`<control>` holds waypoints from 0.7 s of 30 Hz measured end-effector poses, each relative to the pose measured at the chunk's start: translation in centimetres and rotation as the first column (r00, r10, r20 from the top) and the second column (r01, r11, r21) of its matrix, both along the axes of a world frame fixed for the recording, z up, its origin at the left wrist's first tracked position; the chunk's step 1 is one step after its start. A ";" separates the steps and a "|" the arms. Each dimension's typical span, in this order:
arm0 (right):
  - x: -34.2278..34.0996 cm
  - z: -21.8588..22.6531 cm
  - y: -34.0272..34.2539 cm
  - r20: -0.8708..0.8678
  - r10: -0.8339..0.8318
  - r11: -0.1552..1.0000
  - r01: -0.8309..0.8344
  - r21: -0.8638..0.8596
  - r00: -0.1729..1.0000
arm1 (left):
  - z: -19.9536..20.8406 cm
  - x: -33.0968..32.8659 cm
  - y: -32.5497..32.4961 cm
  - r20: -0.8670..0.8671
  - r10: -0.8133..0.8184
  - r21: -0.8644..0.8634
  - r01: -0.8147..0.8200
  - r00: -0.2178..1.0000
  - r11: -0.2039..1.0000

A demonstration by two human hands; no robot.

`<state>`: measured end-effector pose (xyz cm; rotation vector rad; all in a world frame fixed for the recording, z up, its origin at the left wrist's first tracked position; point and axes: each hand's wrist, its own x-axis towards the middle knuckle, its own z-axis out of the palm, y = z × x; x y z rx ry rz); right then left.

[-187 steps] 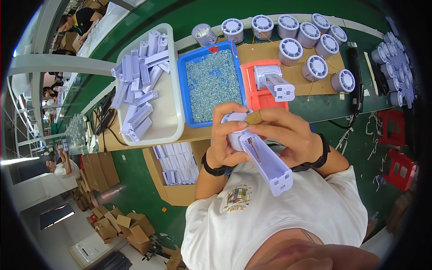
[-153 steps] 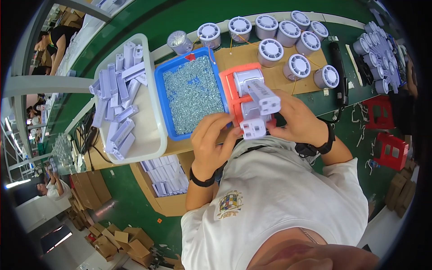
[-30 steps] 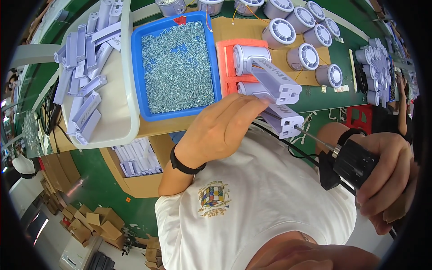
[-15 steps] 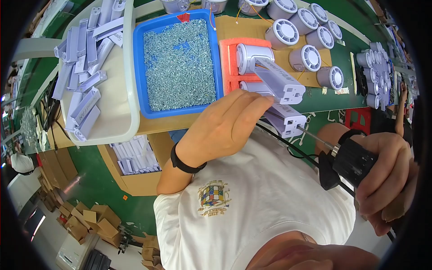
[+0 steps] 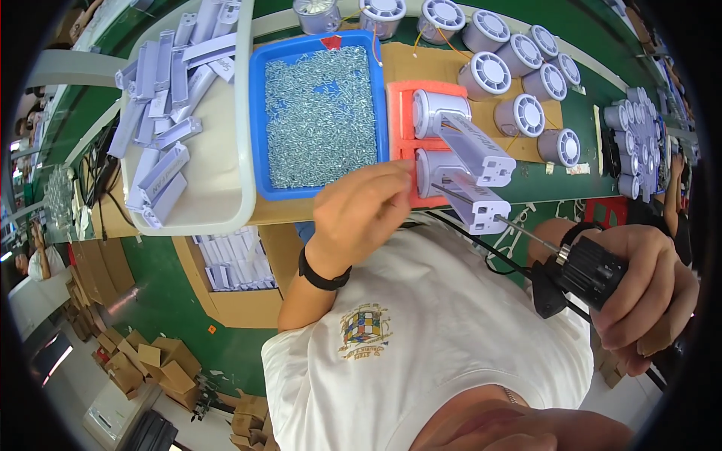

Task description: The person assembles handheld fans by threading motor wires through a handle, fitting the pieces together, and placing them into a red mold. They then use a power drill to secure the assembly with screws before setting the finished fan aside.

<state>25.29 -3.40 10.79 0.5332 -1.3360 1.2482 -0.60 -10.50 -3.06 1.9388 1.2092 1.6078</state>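
Note:
My right hand (image 5: 648, 289) is wrapped round a black electric screwdriver (image 5: 594, 272) on the right. The bit reaches the end face of the nearer pale lavender fan handle (image 5: 483, 213), at or against a hole there. A second fan handle (image 5: 481, 156) lies just beyond it. Both handles join round fan housings (image 5: 442, 171) seated in a red foam holder (image 5: 398, 113). My left hand (image 5: 362, 214), with a black wristband, hovers beside the nearer housing, its fingers curled together. Whatever is between those fingertips, if anything, is hidden.
A blue tray (image 5: 261, 128) of small silver screws stands left of the foam. Further left, a white bin (image 5: 244, 150) holds loose handle shells. Several round fan housings (image 5: 485, 75) with wires stand at the back right. Under the table edge sits a cardboard box (image 5: 241, 307) of more shells.
My left hand has drawn back off the nearer handle and housing, its fingers curling in. The screwdriver bit stays at the handle's end. The whole view has shifted slightly.

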 end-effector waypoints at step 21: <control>0.4 -1.3 0.3 -0.039 -0.096 0.995 0.095 -0.025 0.995 | -0.7 0.7 -0.1 0.182 0.061 -0.206 -0.023 0.981 0.978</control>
